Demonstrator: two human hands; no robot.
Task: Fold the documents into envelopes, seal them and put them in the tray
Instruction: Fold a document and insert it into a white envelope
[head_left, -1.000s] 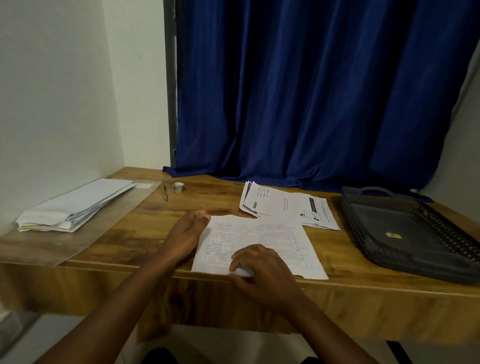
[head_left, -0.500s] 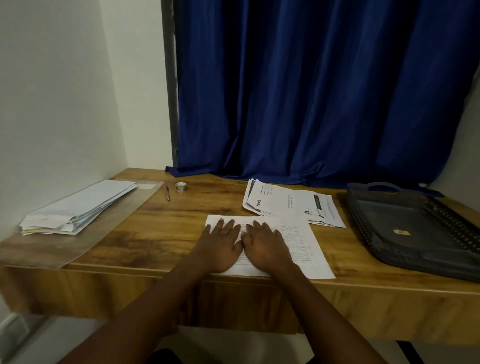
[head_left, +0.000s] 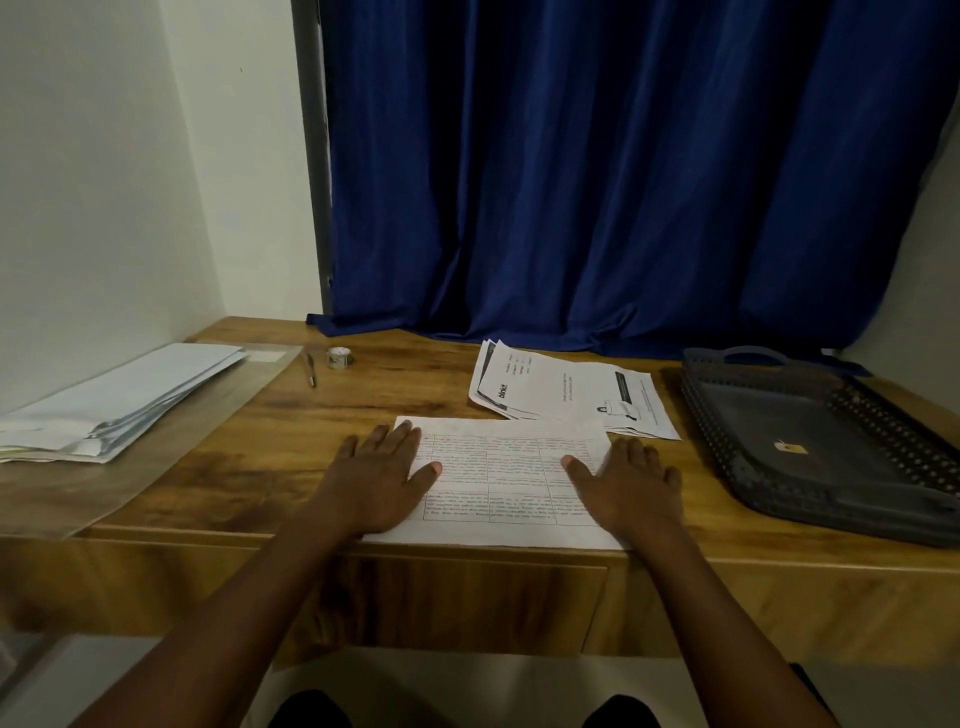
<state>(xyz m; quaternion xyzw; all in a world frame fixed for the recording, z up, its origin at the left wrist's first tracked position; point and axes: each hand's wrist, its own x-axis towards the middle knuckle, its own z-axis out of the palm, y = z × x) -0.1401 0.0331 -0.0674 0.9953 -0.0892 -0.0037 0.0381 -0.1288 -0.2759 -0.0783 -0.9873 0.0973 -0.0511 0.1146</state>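
Note:
A printed document with a table (head_left: 506, 475) lies flat at the desk's front edge. My left hand (head_left: 382, 475) presses palm-down on its left side, fingers spread. My right hand (head_left: 626, 480) rests palm-down on its right side, fingers spread too. Neither hand holds anything. Behind the sheet lies a small stack of more printed documents (head_left: 566, 392). A pile of white envelopes (head_left: 119, 397) sits at the far left of the desk. The dark plastic tray (head_left: 727, 415) stands at the right, with only a small sticker inside.
A small roll of tape (head_left: 340, 358) and a pen (head_left: 310, 370) lie toward the back of the wooden desk (head_left: 322, 415). A clear plastic sheet (head_left: 171, 452) lies under the envelopes. A blue curtain (head_left: 597, 182) hangs behind; a white wall bounds the left.
My hands were together at the middle of the sheet; they have slid apart to its left and right sides, smoothing it flat. The sheet has stayed in place.

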